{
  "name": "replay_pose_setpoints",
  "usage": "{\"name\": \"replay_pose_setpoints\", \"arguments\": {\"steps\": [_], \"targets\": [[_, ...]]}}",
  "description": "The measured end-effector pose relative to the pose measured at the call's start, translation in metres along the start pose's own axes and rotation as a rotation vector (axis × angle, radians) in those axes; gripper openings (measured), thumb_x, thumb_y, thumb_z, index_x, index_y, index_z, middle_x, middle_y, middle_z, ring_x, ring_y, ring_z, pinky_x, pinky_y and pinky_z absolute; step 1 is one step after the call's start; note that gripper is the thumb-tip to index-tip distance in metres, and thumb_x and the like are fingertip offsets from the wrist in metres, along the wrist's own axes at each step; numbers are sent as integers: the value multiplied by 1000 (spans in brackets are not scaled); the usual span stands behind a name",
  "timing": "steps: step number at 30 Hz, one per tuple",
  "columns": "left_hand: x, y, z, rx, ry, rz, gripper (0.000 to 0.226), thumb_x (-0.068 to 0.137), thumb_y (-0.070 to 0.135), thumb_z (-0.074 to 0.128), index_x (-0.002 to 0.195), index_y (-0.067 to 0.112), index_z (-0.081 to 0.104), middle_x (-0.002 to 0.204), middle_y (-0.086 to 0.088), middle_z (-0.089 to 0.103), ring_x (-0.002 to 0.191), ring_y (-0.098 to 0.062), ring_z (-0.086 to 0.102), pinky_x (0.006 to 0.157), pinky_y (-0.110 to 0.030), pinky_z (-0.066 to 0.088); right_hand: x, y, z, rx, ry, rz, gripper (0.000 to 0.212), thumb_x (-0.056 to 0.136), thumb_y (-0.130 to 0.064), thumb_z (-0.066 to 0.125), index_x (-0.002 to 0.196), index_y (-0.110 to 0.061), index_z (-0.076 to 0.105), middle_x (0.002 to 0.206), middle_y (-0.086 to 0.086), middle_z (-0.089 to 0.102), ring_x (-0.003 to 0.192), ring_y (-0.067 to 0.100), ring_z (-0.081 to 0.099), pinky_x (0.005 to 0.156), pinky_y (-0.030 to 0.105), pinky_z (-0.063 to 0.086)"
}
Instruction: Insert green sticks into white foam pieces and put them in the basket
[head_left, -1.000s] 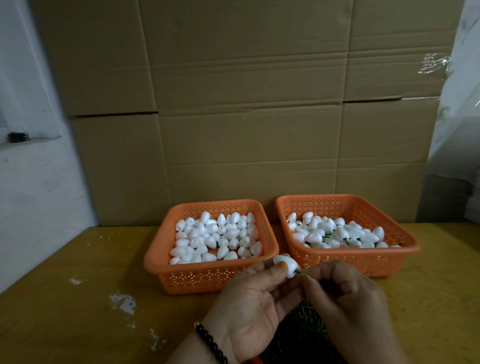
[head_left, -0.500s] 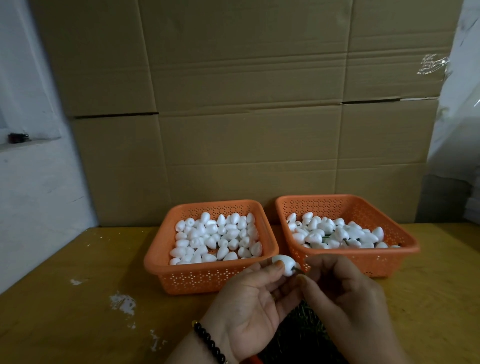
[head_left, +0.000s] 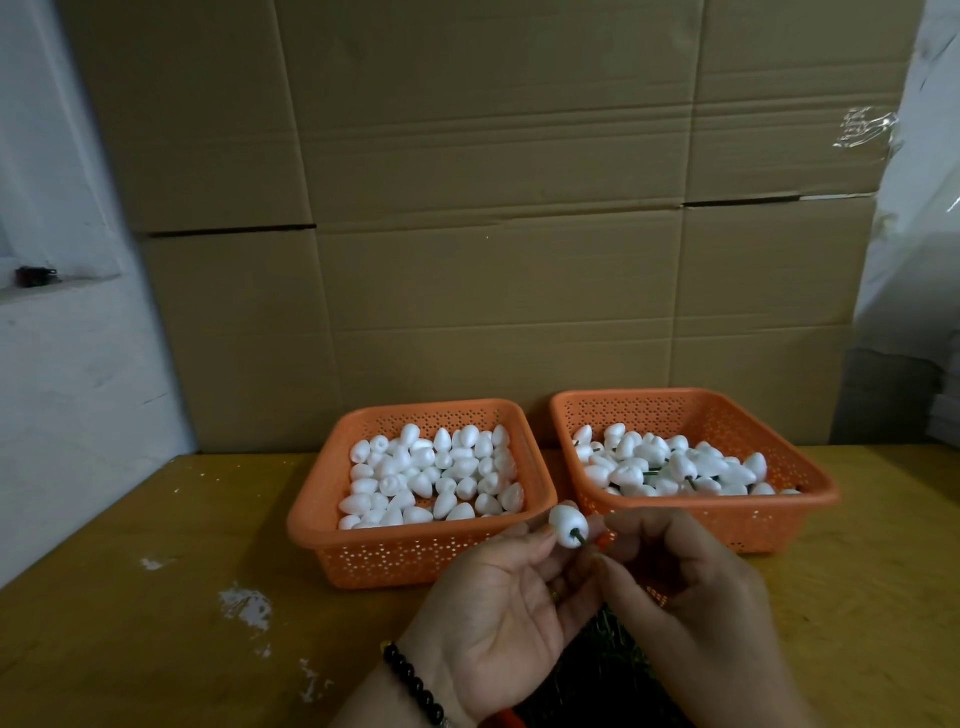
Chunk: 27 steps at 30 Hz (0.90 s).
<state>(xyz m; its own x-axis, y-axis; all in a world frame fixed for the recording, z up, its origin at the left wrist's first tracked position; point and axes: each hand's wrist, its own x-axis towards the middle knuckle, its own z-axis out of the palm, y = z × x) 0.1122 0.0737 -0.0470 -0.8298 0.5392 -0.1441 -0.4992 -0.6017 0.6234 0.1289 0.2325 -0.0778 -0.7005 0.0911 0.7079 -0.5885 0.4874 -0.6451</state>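
My left hand (head_left: 498, 608) pinches a white foam piece (head_left: 567, 526) at its fingertips, in front of the gap between two orange baskets. A green stick (head_left: 581, 539) pokes into the foam, and my right hand (head_left: 691, 597) pinches that stick's other end. The left basket (head_left: 363, 551) holds several plain foam pieces (head_left: 436, 478). Inside the right basket (head_left: 753, 525) lie several foam pieces with green sticks (head_left: 675, 467). A dark heap of green sticks (head_left: 597, 670) lies under my hands, mostly hidden.
Both baskets stand on a yellow wooden table (head_left: 156, 623) with chipped white marks. Stacked cardboard boxes (head_left: 493, 208) form a wall right behind the baskets. A white wall (head_left: 62, 364) runs along the left.
The foam piece turned slightly in my left fingers, and the green stick now shows in its base. Both hands stayed in about the same place.
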Motion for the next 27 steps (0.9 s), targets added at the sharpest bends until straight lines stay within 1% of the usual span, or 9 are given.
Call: {"name": "replay_pose_setpoints", "arguments": {"steps": [2,4,8,12,17,19,22,25,27], "targets": [[0,0,-1,-5,-6,-4,35,84,4,53,118,-2,61,110,-23,69,100,-36,68,71,-37,59,0,1,1,5,1,3,48,68,-6,84,98,-39,66,84,-8,71,78,10,70,68,28,58],[0,-1,-1,-6,-7,-2,29,85,5,54,109,-3,68,109,-23,69,97,-35,69,69,-38,59,0,2,1,9,1,13,48,68,-6,84,99,-38,65,84,-7,71,79,10,71,68,32,59],[2,-3,-2,16,7,2,24,84,10,56,87,-4,76,103,-21,71,83,-29,72,65,-34,58,0,3,1,11,-5,22,49,68,-5,84,98,-38,65,83,-7,71,79,12,70,69,38,59],[3,-5,-2,32,34,12,20,78,15,64,81,1,78,95,-15,73,82,-24,69,67,-33,58,0,2,1,2,1,16,52,67,-6,84,99,-42,64,84,-11,71,79,10,70,69,33,59],[2,-5,-1,58,38,13,20,65,16,76,80,4,79,90,-13,73,76,-22,70,68,-33,57,-1,5,2,2,6,23,55,65,-5,86,101,-41,63,87,-13,70,81,8,70,71,26,57],[3,-5,-1,51,48,14,24,62,15,80,84,5,78,91,-13,72,75,-22,70,68,-34,57,0,4,2,-14,15,6,55,65,-8,87,102,-40,63,92,-15,68,84,5,69,72,18,55],[3,-7,-2,36,52,2,25,67,16,79,87,2,77,90,-13,69,71,-23,68,67,-35,57,2,1,2,-4,28,13,57,62,-23,81,109,-45,57,101,-22,65,92,-2,65,78,9,49],[3,-9,-1,29,29,-31,21,71,14,76,86,0,75,86,-14,68,67,-22,68,65,-35,57,3,2,0,31,-20,44,73,62,-20,87,116,-54,50,110,-28,62,100,-5,63,82,7,47],[1,-9,1,32,12,-52,19,74,13,73,87,-1,74,83,-15,67,64,-22,67,64,-35,57,3,1,-1,43,-57,45,73,62,-22,85,120,-51,51,112,-27,62,101,-5,63,84,9,48]]}}
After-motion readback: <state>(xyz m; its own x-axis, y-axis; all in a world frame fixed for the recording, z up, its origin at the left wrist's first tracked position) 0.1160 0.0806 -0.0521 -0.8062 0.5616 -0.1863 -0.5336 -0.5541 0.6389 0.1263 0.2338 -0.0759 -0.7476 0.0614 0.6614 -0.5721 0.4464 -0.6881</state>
